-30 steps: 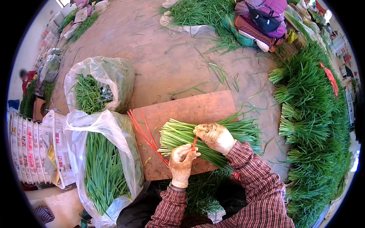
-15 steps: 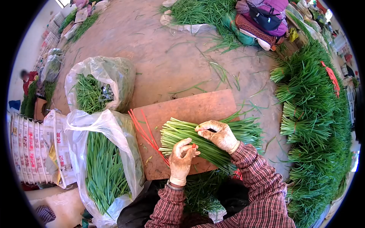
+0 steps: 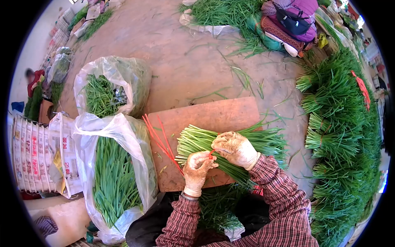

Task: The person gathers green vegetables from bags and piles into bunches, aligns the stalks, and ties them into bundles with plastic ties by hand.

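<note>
A bunch of long green stalks [image 3: 193, 141], looking like garlic chives, lies across a reddish-brown board [image 3: 205, 112], pale ends to the left. At its near side my gloved left hand [image 3: 196, 169] is closed, pinching a red tie [image 3: 211, 154]. My gloved right hand [image 3: 236, 149] rests over the bunch, its thumb and fingertips closed on the same tie near the left fingers. Part of the tie passes around the bunch, mostly hidden by the right hand. More red ties [image 3: 169, 153] lie loose on the board left of the bunch.
Two clear plastic bags of greens, a nearer [image 3: 115, 185] and a farther one [image 3: 101, 96], stand on the left. Tied bunches [image 3: 341, 140] are stacked along the right. A black waist bag [image 3: 293, 20] lies on a pile at the back. A person [image 3: 35, 82] is far left.
My right hand has turned over and come down towards the left, its fingertips now at the tie by my left fingers. The left hand keeps its pinch. The view has shifted slightly.
</note>
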### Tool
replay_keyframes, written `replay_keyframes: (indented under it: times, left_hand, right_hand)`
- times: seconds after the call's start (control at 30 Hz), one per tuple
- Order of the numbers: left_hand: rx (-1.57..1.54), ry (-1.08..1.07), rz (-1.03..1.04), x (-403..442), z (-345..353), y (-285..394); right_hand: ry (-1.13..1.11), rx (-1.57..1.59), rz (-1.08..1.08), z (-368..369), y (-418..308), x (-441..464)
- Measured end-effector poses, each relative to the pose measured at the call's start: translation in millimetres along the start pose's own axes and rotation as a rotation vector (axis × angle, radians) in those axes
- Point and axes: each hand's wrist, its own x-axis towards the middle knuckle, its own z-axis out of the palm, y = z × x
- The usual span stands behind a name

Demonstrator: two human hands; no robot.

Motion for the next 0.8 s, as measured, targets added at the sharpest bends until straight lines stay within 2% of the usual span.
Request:
replay_keyframes:
  times: [0.27, 0.4, 0.6, 0.8]
  left_hand:
    - [0.0, -0.045, 0.024, 0.6, -9.6, -4.0]
    - [0.008, -0.049, 0.042, 0.0, -7.9, -4.5]
    - [0.008, -0.061, 0.011, 1.7, -9.8, -4.0]
    - [0.016, -0.06, -0.002, 2.7, -9.6, -3.3]
  right_hand:
    - [-0.07, -0.063, -0.038, -4.7, 2.1, 3.7]
    - [-0.007, -0.091, -0.053, 1.2, 3.5, -1.1]
    - [-0.06, -0.076, -0.04, 2.2, 6.3, -1.8]
    - [-0.115, -0.194, -0.064, -2.5, 0.3, -0.1]
